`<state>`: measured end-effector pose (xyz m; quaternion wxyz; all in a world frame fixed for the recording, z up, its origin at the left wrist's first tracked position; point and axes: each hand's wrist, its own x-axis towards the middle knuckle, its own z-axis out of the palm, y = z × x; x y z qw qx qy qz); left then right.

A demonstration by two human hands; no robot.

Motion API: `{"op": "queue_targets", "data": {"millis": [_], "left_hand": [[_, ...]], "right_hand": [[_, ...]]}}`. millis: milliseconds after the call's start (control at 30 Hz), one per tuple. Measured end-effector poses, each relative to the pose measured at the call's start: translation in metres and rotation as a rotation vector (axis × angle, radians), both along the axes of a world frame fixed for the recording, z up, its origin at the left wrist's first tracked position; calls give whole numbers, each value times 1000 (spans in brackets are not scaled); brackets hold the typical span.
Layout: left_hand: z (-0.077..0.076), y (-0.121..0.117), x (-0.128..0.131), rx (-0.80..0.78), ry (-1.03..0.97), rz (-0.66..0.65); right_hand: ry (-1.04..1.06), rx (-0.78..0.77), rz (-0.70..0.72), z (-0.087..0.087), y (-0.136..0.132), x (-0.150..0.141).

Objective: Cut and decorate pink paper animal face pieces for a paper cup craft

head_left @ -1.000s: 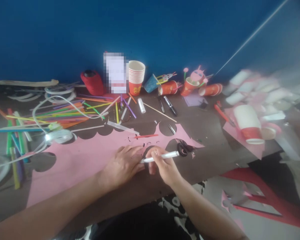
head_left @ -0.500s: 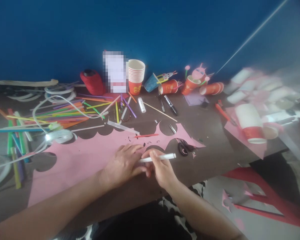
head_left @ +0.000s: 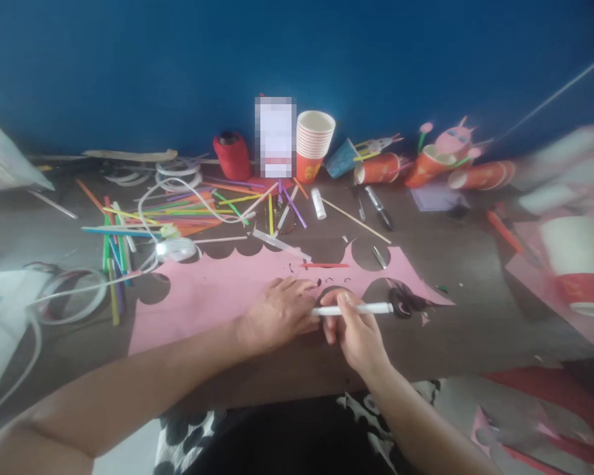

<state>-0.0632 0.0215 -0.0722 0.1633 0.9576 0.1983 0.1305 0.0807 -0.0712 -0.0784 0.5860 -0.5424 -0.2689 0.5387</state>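
Observation:
My right hand point(head_left: 359, 333) is closed around the middle of a white marker pen point(head_left: 380, 308), held nearly level with one end pointing right. The pen's left end meets the fingers of my left hand point(head_left: 284, 310), which appear closed about it; the tip is hidden there. Beneath my left hand lies a large pink paper sheet point(head_left: 193, 290) with round bites cut from its edges and small black curved marks near my fingers. A thin red strip point(head_left: 324, 265) rests on the sheet above my hands. Black-handled scissors point(head_left: 403, 300) lie just right of the pen.
Coloured sticks point(head_left: 178, 214) and a white cable point(head_left: 146, 191) spread over the left. Behind stand stacked paper cups point(head_left: 314, 148) and a red spool point(head_left: 231, 158). A glue stick point(head_left: 318, 203), a black marker point(head_left: 379, 208) and decorated cups point(head_left: 428, 165) sit farther right.
The view has swung left, so everything appears shifted to the right, and a white item on the left has come into sight. Both hands keep about the same hold on the pen.

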Motion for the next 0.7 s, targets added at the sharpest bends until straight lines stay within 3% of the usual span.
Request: {"op": "queue_targets", "data": {"millis": [267,400,467,567,633,700], "left_hand": [[-4,0,0,-17,-12,17],[-7,1,0,3,6,14],[-6,1,-1,-8,19,3],[-5,1,-2,-25,32,-17],[-5,1,-3,-10,23,-21],[-5,0,-4,8,25,-22]], "right_hand": [[-28,-33,91,2,2,-5],[-194,-15,168,9,-2,1],[-385,60,162,20,-5,17],[-787,204,31,44,-11,57],[-1128,150,-89,57,-13,86],[-1450,-19,-99,60,-13,111]]}}
